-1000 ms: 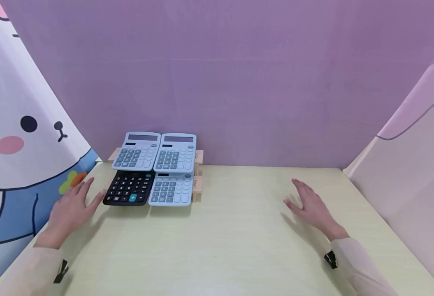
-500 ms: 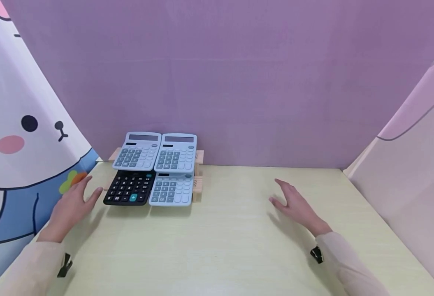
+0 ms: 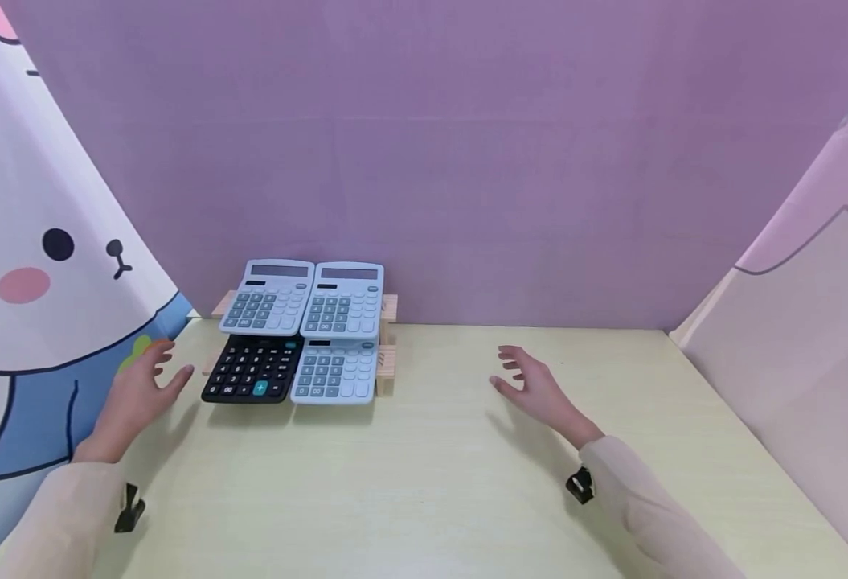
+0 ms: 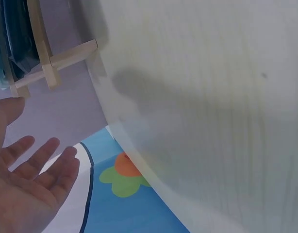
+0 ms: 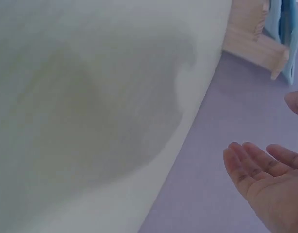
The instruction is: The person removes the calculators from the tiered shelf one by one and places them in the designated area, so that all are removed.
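Two light blue calculators, the upper left one (image 3: pixel 268 297) and the upper right one (image 3: pixel 342 299), rest on the top tier of a wooden rack (image 3: pixel 387 362). Below them sit a black calculator (image 3: pixel 251 370) at left and another light blue calculator (image 3: pixel 333 374) at right. My left hand (image 3: pixel 133 402) hovers just left of the black calculator, fingers loosely bent and holding nothing. Over the table, well to the right of the rack, my right hand (image 3: pixel 539 392) is held with relaxed fingers and nothing in it. Both palms show in the wrist views, the left hand (image 4: pixel 30 189) and the right hand (image 5: pixel 273 177).
The pale wooden table (image 3: pixel 438 482) stretches under both arms. A purple cloth (image 3: pixel 467 161) hangs behind it, with a cartoon-printed cloth (image 3: pixel 26 201) at left and a pale pink one (image 3: pixel 814 338) at right. Each sleeve has a black clip below it.
My right hand has moved left across the table toward the rack, its fingers bending a little. My left hand has shifted slightly and its fingers have curled a bit. The calculators have stayed put.
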The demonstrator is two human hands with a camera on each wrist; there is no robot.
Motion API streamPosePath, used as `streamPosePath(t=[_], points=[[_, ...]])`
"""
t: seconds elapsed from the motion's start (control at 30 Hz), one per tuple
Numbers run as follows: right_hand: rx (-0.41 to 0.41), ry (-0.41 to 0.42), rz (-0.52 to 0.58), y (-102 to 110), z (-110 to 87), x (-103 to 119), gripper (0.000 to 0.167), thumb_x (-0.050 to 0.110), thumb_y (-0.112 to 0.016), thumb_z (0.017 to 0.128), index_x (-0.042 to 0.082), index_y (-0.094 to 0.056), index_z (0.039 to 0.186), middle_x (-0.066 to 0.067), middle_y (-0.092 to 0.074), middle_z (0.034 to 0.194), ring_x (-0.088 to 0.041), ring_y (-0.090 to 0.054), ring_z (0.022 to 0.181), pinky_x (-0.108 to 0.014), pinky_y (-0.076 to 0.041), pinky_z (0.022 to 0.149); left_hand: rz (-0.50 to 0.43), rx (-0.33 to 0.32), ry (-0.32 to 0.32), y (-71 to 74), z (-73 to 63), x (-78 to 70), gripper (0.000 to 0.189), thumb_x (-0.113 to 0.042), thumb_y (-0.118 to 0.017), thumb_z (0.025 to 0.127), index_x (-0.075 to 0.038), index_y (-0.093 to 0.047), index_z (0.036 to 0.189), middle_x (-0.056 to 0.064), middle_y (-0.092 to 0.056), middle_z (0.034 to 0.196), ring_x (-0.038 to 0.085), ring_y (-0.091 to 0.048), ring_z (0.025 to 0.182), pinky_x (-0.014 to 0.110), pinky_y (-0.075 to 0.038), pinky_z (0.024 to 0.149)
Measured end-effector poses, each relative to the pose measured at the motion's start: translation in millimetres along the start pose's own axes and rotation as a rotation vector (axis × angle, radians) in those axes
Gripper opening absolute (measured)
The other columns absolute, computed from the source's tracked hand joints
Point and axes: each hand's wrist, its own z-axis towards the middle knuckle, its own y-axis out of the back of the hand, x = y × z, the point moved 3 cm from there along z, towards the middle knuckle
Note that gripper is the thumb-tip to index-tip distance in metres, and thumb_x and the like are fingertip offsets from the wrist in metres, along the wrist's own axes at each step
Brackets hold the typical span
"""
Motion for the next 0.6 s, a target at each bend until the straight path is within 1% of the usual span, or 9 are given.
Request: streamPosePath(t=[0.17,0.33,0.43,0.6], points=[[-0.003,-0.023,0.132,-12.2,10.8,12.6,0.045,0.01,-0.062,0.085,-0.003,-0.044,0.124,-0.025,-0.056,0.116,-0.042,-0.057,0.102,-0.052,-0.053,0.084,-0.033,0.001,-0.002,-0.3,3.1,-0.1,0.051,-0.022,-0.057,0.089,0.01,-0.04,0.125,0.039,-0.049,0.114,0.054,-0.053,0.095,0.061,-0.05,0.075],[0.006,-0.061,0.214,-25.0,20.3,22.1,0.043,0.009,-0.062,0.086,-0.002,-0.045,0.123,-0.024,-0.057,0.115,-0.04,-0.058,0.102,-0.046,-0.055,0.085,-0.039,0.014,0.005,-1.6,7.2,-0.4,0.051,-0.022,-0.057,0.089,0.01,-0.041,0.125,0.038,-0.052,0.111,0.052,-0.055,0.093,0.059,-0.051,0.074],[0.008,-0.074,0.253,-31.6,25.4,29.2,0.043,0.007,-0.062,0.085,-0.003,-0.045,0.123,-0.025,-0.057,0.115,-0.039,-0.058,0.102,-0.043,-0.055,0.086,-0.049,0.033,0.02,-2.7,9.5,0.5,0.052,-0.024,-0.056,0.09,0.009,-0.04,0.127,0.038,-0.052,0.113,0.052,-0.055,0.095,0.059,-0.052,0.074],[0.031,-0.113,0.316,-33.9,28.8,57.7,0.04,0.001,-0.06,0.085,-0.009,-0.045,0.121,-0.028,-0.057,0.112,-0.041,-0.058,0.102,-0.043,-0.055,0.087,-0.097,0.072,0.042,-3.2,12.3,0.8,0.053,-0.026,-0.054,0.091,0.009,-0.038,0.128,0.038,-0.05,0.115,0.052,-0.054,0.097,0.056,-0.054,0.073]])
